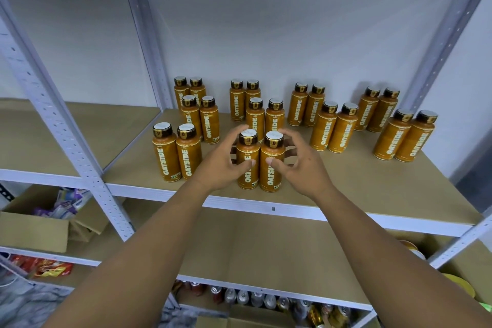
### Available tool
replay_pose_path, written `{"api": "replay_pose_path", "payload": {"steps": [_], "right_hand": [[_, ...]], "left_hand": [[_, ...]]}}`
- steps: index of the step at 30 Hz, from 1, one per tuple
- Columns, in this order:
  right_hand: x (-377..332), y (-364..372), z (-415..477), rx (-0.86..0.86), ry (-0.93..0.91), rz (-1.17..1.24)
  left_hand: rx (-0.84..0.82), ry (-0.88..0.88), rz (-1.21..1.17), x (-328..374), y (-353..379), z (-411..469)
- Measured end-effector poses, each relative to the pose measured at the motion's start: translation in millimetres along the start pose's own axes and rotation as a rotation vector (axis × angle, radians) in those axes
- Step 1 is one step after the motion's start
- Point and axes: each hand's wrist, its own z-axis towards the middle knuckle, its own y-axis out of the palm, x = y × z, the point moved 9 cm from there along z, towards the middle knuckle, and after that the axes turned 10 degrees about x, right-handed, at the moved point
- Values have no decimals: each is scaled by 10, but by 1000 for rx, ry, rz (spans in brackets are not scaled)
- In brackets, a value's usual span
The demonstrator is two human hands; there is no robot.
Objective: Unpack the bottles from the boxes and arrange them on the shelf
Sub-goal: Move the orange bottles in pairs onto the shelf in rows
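- Shelf (346,184) of tan board on a white perforated-steel frame (52,114) holds orange plastic bottles (323,129) with dark caps and white OATSIDE lettering; about twenty, all upright.
- Layout: four columns of pairs, back to front. Left two columns are three pairs deep, right two only two.
- Front pair of the second column stands near the front edge, side by side and touching; these are the two in hand.
- Left hand (223,168) wraps the left front bottle (246,178): thumb on the label, fingers arched behind the cap.
- Right hand (303,168) grasps the right front bottle (271,178) likewise, fingers curled behind. How firm either hold is, I cannot tell from this angle.
- Progress, by my reckoning: well along. Front spots in the two right columns look unfilled, room for two more pairs.
- Open brown cardboard box (34,229) on a lower board (87,247) at left holds packets, not bottles. The bottles' own box is not in view, so what remains to unpack is unknown.
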Motion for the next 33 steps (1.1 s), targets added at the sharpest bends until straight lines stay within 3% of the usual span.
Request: {"api": "replay_pose_path", "payload": {"steps": [33], "right_hand": [[-8,44,-40,15,22,-8]], "left_hand": [[1,-25,-22,-59,48,-16]]}}
